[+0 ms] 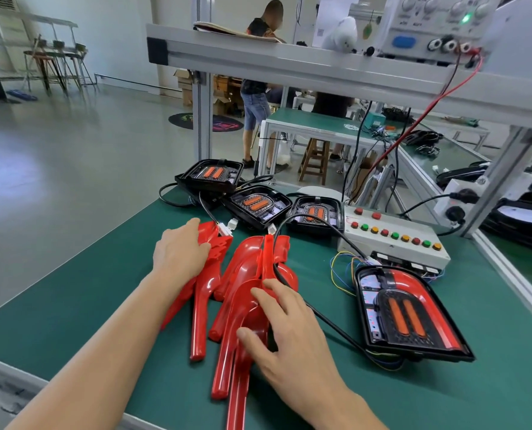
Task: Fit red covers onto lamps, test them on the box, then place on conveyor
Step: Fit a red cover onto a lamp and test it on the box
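Observation:
Several red covers (246, 274) lie in a loose pile on the green table (88, 290). My left hand (179, 252) rests on the pile's left part, fingers curled over a cover's edge. My right hand (289, 324) lies on the nearest covers, fingers spread and thumb pressed against one. A lamp with a red cover fitted (409, 311) lies at the right, wired to the white test box (395, 240) with its coloured buttons. Three uncovered black lamps (210, 175) (257, 204) (316, 214) sit at the table's far side.
Black cables (330, 321) run across the table under my right hand. An aluminium frame (289, 63) with a power supply (435, 23) stands overhead. A person (258, 72) stands at another bench behind. The conveyor edge (513, 274) runs along the right.

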